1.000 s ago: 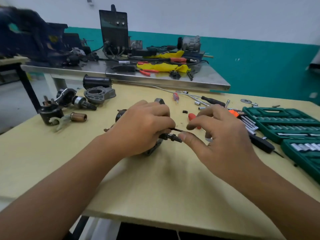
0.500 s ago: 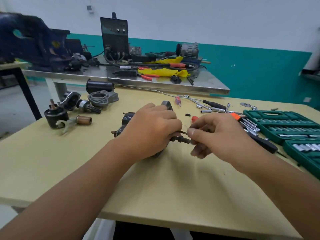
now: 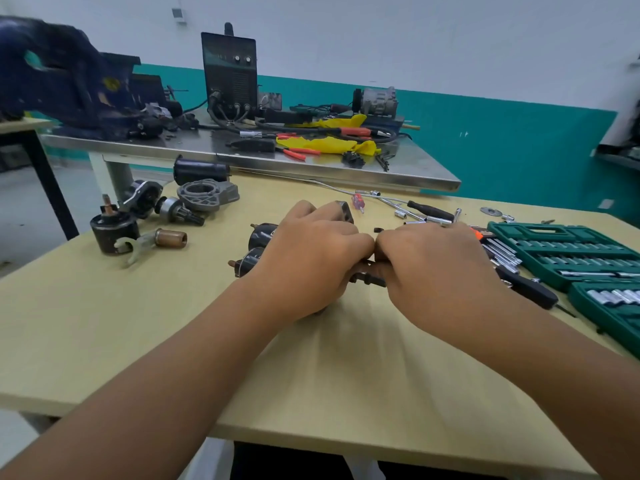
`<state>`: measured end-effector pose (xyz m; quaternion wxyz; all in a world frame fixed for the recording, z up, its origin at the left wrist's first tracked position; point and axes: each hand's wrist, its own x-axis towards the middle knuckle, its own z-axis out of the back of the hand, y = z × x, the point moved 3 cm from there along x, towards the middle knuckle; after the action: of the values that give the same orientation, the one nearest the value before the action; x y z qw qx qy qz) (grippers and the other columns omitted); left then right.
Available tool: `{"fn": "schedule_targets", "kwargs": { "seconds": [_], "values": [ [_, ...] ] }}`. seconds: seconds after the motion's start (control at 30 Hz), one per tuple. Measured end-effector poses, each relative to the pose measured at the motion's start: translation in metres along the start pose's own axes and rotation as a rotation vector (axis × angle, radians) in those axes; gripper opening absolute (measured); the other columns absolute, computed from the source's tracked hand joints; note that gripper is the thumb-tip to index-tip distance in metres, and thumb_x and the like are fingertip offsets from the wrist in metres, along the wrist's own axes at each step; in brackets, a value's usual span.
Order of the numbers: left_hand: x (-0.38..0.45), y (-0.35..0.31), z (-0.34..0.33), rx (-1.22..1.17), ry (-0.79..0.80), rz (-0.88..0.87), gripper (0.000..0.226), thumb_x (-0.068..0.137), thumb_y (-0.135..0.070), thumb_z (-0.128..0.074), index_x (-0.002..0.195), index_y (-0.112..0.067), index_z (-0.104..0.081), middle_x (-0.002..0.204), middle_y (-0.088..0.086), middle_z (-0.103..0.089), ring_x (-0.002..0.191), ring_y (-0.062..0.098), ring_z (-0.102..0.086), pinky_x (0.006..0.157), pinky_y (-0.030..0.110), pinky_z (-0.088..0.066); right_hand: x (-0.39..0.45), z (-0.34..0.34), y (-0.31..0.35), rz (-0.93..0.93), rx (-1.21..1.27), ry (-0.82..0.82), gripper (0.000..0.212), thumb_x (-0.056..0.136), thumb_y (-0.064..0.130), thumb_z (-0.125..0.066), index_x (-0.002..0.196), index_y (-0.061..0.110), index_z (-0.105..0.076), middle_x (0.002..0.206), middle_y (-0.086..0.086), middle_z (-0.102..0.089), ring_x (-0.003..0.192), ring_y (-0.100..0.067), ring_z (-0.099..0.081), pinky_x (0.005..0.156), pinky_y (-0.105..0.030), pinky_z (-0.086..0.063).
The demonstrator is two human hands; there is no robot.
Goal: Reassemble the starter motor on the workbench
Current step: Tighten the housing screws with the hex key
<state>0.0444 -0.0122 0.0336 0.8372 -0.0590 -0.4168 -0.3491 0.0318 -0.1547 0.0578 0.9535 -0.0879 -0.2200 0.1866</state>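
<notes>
Head view: both hands (image 3: 374, 261) hide most of starter motor (image 3: 258, 249).

Tools and clutter around the work area

Right of the hands lies an open green socket set (image 3: 568, 252) on the surface (image 3: 104, 323), with a black-handled screwdriver (image 3: 528, 287) just beside it. Beyond the hands lie loose sockets (image 3: 401, 213) and a small red screwdriver (image 3: 357, 203). Farther back a steel table (image 3: 311, 164) carries a black welder (image 3: 229, 76), yellow cloth (image 3: 325, 144) and red-handled pliers (image 3: 299, 153). Far left of the hands stands a blue vise (image 3: 59, 74).
</notes>
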Motion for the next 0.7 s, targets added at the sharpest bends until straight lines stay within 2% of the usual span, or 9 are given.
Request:
{"fn": "schedule_targets", "kwargs": {
  "seconds": [0.07, 0.17, 0.27, 0.4, 0.47, 0.57, 0.7],
  "values": [
    [0.000, 0.000, -0.001, 0.035, -0.013, 0.002, 0.006, 0.087, -0.018, -0.081, 0.082, -0.016, -0.077, 0.073, -0.002, -0.069, 0.078, 0.031, -0.063, 0.065, 0.043, -0.048, 0.001, 0.001, 0.001, -0.024, -0.009, -0.001, 0.014, 0.099, 0.032, -0.051, 0.087, 0.032, -0.044, 0.082, 0.007, -0.051, 0.079, -0.022, -0.047, 0.073, -0.037, -0.029],
    [0.000, 0.002, -0.001, 0.049, -0.041, 0.015, 0.006, 0.085, -0.010, -0.078, 0.086, -0.016, -0.078, 0.082, 0.000, -0.070, 0.084, 0.032, -0.062, 0.066, 0.042, -0.046, -0.005, 0.006, -0.001, -0.015, 0.004, -0.126, 0.005, 0.092, 0.034, -0.062, 0.090, 0.031, -0.060, 0.087, 0.006, -0.060, 0.086, -0.025, -0.054, 0.074, -0.039, -0.033],
    [0.000, 0.002, -0.002, 0.057, -0.029, 0.036, 0.009, 0.085, -0.008, -0.076, 0.089, -0.017, -0.078, 0.087, 0.001, -0.067, 0.087, 0.033, -0.060, 0.067, 0.043, -0.043, -0.010, 0.005, -0.006, -0.007, -0.061, -0.219, 0.005, 0.086, 0.026, -0.073, 0.085, 0.022, -0.069, 0.082, 0.002, -0.065, 0.087, -0.030, -0.058, 0.077, -0.042, -0.036],
    [-0.002, 0.003, 0.001, 0.023, -0.021, 0.052, 0.008, 0.086, -0.023, -0.079, 0.092, -0.017, -0.077, 0.084, -0.001, -0.068, 0.086, 0.031, -0.059, 0.069, 0.043, -0.044, -0.009, 0.000, -0.008, 0.017, -0.038, -0.202, 0.014, 0.095, 0.034, -0.062, 0.086, 0.025, -0.068, 0.083, 0.006, -0.066, 0.092, -0.027, -0.058, 0.082, -0.043, -0.035],
    [-0.001, 0.003, 0.002, 0.021, -0.019, 0.056, 0.012, 0.081, -0.021, -0.084, 0.087, -0.016, -0.076, 0.080, -0.001, -0.068, 0.083, 0.032, -0.059, 0.069, 0.042, -0.045, -0.006, -0.004, -0.007, -0.004, -0.017, -0.135, 0.021, 0.099, 0.040, -0.051, 0.092, 0.028, -0.067, 0.088, 0.009, -0.065, 0.096, -0.023, -0.055, 0.083, -0.043, -0.034],
    [-0.001, 0.002, 0.003, 0.054, -0.026, 0.061, 0.002, 0.085, -0.014, -0.077, 0.085, -0.016, -0.076, 0.076, -0.002, -0.068, 0.082, 0.032, -0.060, 0.069, 0.042, -0.044, -0.004, -0.006, -0.009, -0.038, 0.002, -0.118, 0.028, 0.101, 0.047, -0.045, 0.097, 0.031, -0.068, 0.091, 0.009, -0.065, 0.096, -0.023, -0.056, 0.081, -0.042, -0.034],
    [-0.002, 0.000, 0.000, 0.095, -0.002, 0.087, 0.013, 0.084, -0.008, -0.077, 0.089, -0.020, -0.076, 0.077, -0.006, -0.069, 0.085, 0.029, -0.059, 0.071, 0.041, -0.044, -0.009, -0.002, -0.012, -0.038, -0.043, -0.253, 0.020, 0.091, 0.042, -0.066, 0.087, 0.024, -0.070, 0.084, 0.003, -0.066, 0.086, -0.028, -0.057, 0.077, -0.041, -0.034]
  ]
}}
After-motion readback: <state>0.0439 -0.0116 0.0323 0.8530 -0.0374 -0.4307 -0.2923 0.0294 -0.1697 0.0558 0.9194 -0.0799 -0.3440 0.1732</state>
